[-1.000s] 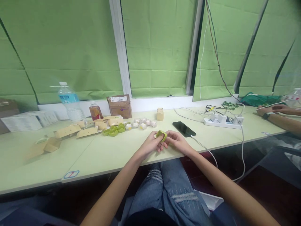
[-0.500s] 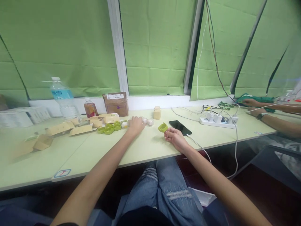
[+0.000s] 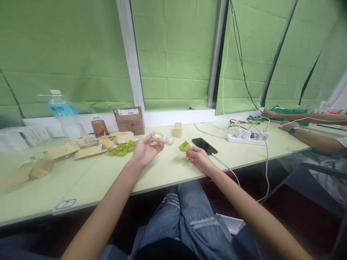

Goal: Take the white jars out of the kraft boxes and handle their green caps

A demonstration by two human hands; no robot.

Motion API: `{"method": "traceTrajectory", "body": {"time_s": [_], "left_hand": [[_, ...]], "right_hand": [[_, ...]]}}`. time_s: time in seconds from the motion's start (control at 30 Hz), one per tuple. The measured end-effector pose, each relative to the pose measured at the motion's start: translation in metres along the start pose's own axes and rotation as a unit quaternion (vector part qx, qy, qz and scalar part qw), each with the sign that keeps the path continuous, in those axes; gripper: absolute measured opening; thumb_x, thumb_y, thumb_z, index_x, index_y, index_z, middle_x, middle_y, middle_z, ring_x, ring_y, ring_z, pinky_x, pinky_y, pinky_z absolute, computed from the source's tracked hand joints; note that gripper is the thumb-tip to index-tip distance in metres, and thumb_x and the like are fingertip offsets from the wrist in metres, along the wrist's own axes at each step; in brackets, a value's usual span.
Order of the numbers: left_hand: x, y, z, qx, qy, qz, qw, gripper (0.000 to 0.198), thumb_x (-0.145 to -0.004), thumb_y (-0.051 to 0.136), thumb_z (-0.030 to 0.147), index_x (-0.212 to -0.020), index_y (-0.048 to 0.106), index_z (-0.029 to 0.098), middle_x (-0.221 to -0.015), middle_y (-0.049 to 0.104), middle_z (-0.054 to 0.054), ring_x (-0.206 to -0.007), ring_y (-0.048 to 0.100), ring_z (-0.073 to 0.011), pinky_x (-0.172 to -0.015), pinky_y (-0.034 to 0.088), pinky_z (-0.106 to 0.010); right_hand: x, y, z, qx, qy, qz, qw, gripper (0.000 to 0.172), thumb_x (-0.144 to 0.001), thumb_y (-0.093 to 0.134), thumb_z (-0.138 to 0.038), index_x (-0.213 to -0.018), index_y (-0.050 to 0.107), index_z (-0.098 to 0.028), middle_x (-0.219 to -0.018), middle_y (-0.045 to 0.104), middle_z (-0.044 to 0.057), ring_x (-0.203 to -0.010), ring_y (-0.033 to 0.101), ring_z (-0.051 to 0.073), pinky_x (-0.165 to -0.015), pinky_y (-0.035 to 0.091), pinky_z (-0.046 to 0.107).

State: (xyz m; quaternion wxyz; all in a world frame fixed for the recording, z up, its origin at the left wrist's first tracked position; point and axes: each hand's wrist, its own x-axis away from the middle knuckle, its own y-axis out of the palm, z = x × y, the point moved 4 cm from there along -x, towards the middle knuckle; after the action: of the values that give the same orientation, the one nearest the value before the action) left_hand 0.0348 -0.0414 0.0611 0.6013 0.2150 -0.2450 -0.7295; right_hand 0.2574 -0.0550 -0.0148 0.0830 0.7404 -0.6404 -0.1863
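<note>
My left hand (image 3: 146,148) is raised above the table, gripping a small clear rounded piece with a yellow centre (image 3: 157,137) between thumb and fingers. Just beyond it, pale, whitish rounded pieces (image 3: 169,140) lie on the table. My right hand (image 3: 199,158) pinches a hollow green plastic shell (image 3: 184,146) by its edge, with the open side facing up. Several similar green shells (image 3: 121,149) are grouped to the left of my left hand. A small stack of wooden blocks (image 3: 178,130) stands behind the pale pieces.
A black phone (image 3: 204,146) with a white cable lies beside my right hand. Further right are a power strip (image 3: 245,139) and a co-worker's arms (image 3: 306,135). Brown envelopes (image 3: 62,150), a cardboard box (image 3: 129,121), a drink bottle (image 3: 99,127) and a large water bottle (image 3: 66,115) occupy the left.
My left hand has lifted from the table and turned palm up, with the clear piece with the yellow centre now showing in its fingers. My right hand still holds the green shell.
</note>
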Motion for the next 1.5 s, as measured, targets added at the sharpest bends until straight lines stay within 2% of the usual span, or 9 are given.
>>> {"method": "traceTrajectory", "body": {"time_s": [0.2, 0.4, 0.47, 0.63, 0.83, 1.03, 1.13, 1.3, 1.5], "left_hand": [[0.018, -0.004, -0.012, 0.174, -0.036, 0.054, 0.983, 0.012, -0.101, 0.046, 0.021, -0.103, 0.056, 0.014, -0.092, 0.062, -0.011, -0.071, 0.061, -0.0142, -0.057, 0.057, -0.024], [0.010, -0.015, -0.011, -0.098, -0.002, 0.063, 0.993, 0.030, -0.099, 0.055, 0.047, -0.097, 0.056, 0.017, -0.078, 0.062, -0.006, -0.053, 0.049, -0.0077, -0.043, 0.034, -0.015], [0.009, -0.022, -0.004, -0.310, 0.073, 0.092, 0.944, 0.040, -0.090, 0.066, 0.057, -0.090, 0.058, 0.018, -0.070, 0.059, -0.002, -0.050, 0.044, -0.0087, -0.044, 0.029, -0.018], [0.014, -0.027, 0.004, -0.688, 0.221, 0.152, 0.674, 0.045, -0.078, 0.073, 0.062, -0.071, 0.062, 0.020, -0.070, 0.064, -0.007, -0.075, 0.061, -0.0255, -0.067, 0.041, -0.031], [0.011, -0.030, -0.009, -0.757, 0.194, 0.127, 0.611, 0.049, -0.078, 0.072, 0.065, -0.089, 0.070, 0.017, -0.091, 0.073, -0.016, -0.096, 0.067, -0.0353, -0.077, 0.045, -0.035], [0.020, -0.015, 0.002, -0.708, 0.283, 0.156, 0.629, 0.041, -0.097, 0.049, 0.057, -0.086, 0.062, 0.019, -0.093, 0.070, -0.014, -0.096, 0.064, -0.0316, -0.084, 0.044, -0.036], [0.023, -0.003, 0.002, -0.609, 0.287, 0.130, 0.728, 0.038, -0.099, 0.046, 0.053, -0.083, 0.057, 0.021, -0.087, 0.067, -0.008, -0.087, 0.062, -0.0244, -0.079, 0.045, -0.033], [0.025, 0.017, -0.027, -0.405, 0.138, -0.025, 0.903, 0.026, -0.088, 0.066, 0.038, -0.103, 0.059, 0.018, -0.087, 0.063, -0.002, -0.062, 0.056, -0.0119, -0.063, 0.047, -0.027], [0.036, 0.033, -0.042, -0.372, 0.169, -0.070, 0.910, 0.044, -0.075, 0.082, 0.032, -0.108, 0.061, 0.014, -0.100, 0.067, -0.008, -0.076, 0.067, -0.0156, -0.071, 0.058, -0.031]], "right_hand": [[0.001, 0.000, -0.002, 0.004, 0.000, -0.001, 1.000, 0.036, -0.060, 0.090, -0.040, -0.074, 0.065, -0.018, -0.070, 0.065, 0.002, -0.063, 0.055, 0.012, -0.060, 0.042, 0.027], [0.002, 0.000, -0.001, 0.007, -0.001, -0.002, 1.000, 0.036, -0.061, 0.090, -0.040, -0.075, 0.066, -0.017, -0.071, 0.065, 0.002, -0.063, 0.055, 0.012, -0.059, 0.042, 0.027], [0.002, 0.000, -0.001, 0.008, -0.002, -0.002, 1.000, 0.036, -0.061, 0.090, -0.040, -0.075, 0.066, -0.017, -0.070, 0.065, 0.002, -0.062, 0.055, 0.011, -0.059, 0.043, 0.026], [0.002, 0.001, 0.000, 0.016, -0.005, 0.001, 1.000, 0.034, -0.062, 0.090, -0.038, -0.075, 0.067, -0.017, -0.072, 0.068, 0.003, -0.063, 0.059, 0.012, -0.060, 0.045, 0.027], [0.003, 0.004, 0.001, 0.034, -0.011, -0.022, 0.999, 0.038, -0.064, 0.090, -0.035, -0.089, 0.068, -0.017, -0.081, 0.076, 0.008, -0.071, 0.070, 0.018, -0.066, 0.050, 0.029], [0.007, 0.007, -0.001, 0.037, -0.007, -0.070, 0.997, 0.057, -0.072, 0.086, -0.032, -0.125, 0.066, -0.020, -0.078, 0.074, 0.003, -0.066, 0.066, 0.014, -0.067, 0.049, 0.029], [0.008, 0.008, -0.001, 0.024, 0.009, -0.093, 0.995, 0.054, -0.073, 0.086, -0.030, -0.122, 0.069, -0.016, -0.081, 0.074, 0.005, -0.068, 0.066, 0.014, -0.069, 0.049, 0.030], [0.009, 0.012, -0.006, -0.020, -0.016, -0.123, 0.992, 0.055, -0.074, 0.086, -0.029, -0.125, 0.067, -0.020, -0.084, 0.074, 0.004, -0.073, 0.066, 0.015, -0.072, 0.048, 0.030], [0.009, 0.015, -0.007, -0.021, -0.027, -0.146, 0.989, 0.053, -0.073, 0.085, -0.027, -0.120, 0.061, -0.025, -0.083, 0.072, 0.000, -0.073, 0.068, 0.016, -0.072, 0.051, 0.030]]}}
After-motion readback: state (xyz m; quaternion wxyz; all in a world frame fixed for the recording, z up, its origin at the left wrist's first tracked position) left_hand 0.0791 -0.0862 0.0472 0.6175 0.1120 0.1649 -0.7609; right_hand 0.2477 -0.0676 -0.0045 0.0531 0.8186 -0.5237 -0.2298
